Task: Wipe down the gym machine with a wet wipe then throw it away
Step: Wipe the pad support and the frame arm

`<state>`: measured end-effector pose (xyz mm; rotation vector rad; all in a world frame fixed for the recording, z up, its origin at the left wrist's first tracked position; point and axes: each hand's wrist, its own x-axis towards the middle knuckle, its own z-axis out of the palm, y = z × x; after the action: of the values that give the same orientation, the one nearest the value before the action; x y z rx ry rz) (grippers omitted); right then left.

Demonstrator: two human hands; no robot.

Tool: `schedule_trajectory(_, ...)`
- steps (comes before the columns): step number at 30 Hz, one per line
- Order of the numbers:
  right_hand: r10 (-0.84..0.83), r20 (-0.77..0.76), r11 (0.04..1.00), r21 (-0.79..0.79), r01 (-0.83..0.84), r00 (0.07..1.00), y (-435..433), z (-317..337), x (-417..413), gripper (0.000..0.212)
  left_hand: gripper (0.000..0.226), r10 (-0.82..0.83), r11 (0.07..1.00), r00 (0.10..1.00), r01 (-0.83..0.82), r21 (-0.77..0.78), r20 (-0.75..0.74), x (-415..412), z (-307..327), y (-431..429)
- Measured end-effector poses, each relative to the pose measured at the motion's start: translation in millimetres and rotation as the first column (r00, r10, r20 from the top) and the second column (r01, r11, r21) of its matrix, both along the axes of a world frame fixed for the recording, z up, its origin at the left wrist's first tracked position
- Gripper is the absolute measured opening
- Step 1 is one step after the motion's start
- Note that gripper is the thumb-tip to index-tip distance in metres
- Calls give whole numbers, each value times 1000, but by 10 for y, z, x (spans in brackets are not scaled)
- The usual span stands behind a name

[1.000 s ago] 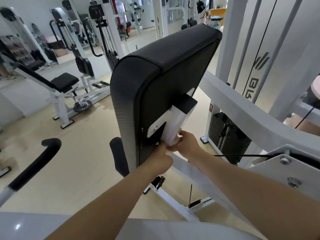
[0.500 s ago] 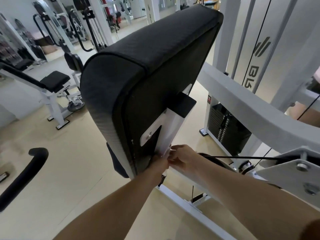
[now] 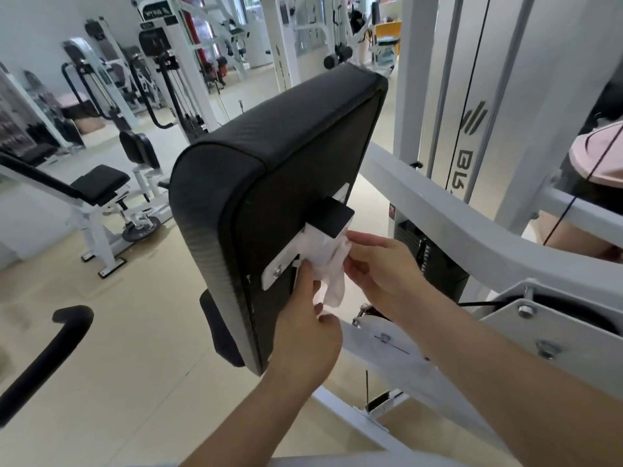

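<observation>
A black padded back rest (image 3: 269, 183) stands upright in the middle, seen from behind, on a white post with a black cap (image 3: 333, 215). A crumpled white wet wipe (image 3: 328, 264) is wrapped around that post just under the cap. My left hand (image 3: 308, 328) pinches the wipe's lower left part beside the bolted white bracket (image 3: 278, 273). My right hand (image 3: 384, 274) holds the wipe from the right, fingers pressed against the post.
The machine's white frame beam (image 3: 455, 217) runs down to the right, with a weight stack (image 3: 435, 264) behind it and a cable pulley plate (image 3: 539, 332) near my right forearm. A black handle (image 3: 47, 358) is at lower left. Other gym machines (image 3: 101, 203) stand on the beige floor.
Both hands have slid up the white post from its lower end to just under the black cap, and the wipe now shows bunched between them.
</observation>
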<state>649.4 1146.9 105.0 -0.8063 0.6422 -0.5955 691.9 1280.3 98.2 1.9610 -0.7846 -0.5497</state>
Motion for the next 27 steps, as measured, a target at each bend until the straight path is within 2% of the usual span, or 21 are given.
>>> schedule_trajectory(2,-36,39,995,-91,39,999,42,184,-75,26,81,-6,1000,988,3,18,156,-82,125,26)
schedule_trajectory(4,-89,11,953,-290,88,996,103,302,-127,25,79,-15,999,954,3,39,301,-155,210,47)
schedule_trajectory(7,-223,-59,740,-660,129,973,226,323,-141,28,83,-42,999,896,34,26,441,-195,283,46)
schedule_trajectory(8,-252,-64,633,-766,114,966,278,307,-132,30,86,-44,999,869,38,21,492,-191,297,47)
schedule_trajectory(9,-297,-62,465,-881,88,953,310,268,-119,31,88,-44,999,824,41,18,564,-177,290,44)
schedule_trajectory(10,-361,-43,240,-969,49,931,323,229,-101,31,89,-42,999,776,48,8,630,-149,257,41)
schedule_trajectory(12,-491,-16,-189,-974,-125,871,279,129,-53,34,86,-24,999,727,45,-12,687,-92,195,41)
schedule_trajectory(13,-545,-1,-315,-927,-206,838,239,93,-35,37,82,-17,999,703,41,-17,711,-66,183,43)
schedule_trajectory(14,-587,-9,-354,-897,-266,810,208,75,-17,40,79,-14,999,674,41,-19,738,-45,175,47)
schedule_trajectory(15,-617,-30,-333,-896,-295,787,200,84,-6,43,79,-15,999,650,40,-14,760,-32,177,49)
schedule_trajectory(17,-649,-62,-232,-933,-276,758,215,134,21,46,79,-37,999,621,54,4,783,0,196,46)
schedule_trajectory(19,-656,-77,-161,-958,-239,751,242,197,72,39,68,-60,998,597,60,30,800,6,271,54)
schedule_trajectory(21,-605,-124,-153,-951,-268,786,228,284,103,27,66,-91,996,558,51,76,825,8,342,53)
schedule_trajectory(23,-460,-251,-124,-931,-342,851,138,384,68,21,69,-139,990,506,45,135,851,34,404,23)
schedule_trajectory(24,-346,-344,-73,-918,-390,873,75,462,16,25,68,-174,984,481,42,176,859,47,424,1)
schedule_trajectory(27,-25,-520,185,-842,-507,854,-183,692,-206,33,63,-252,962,433,18,271,866,72,525,-114)
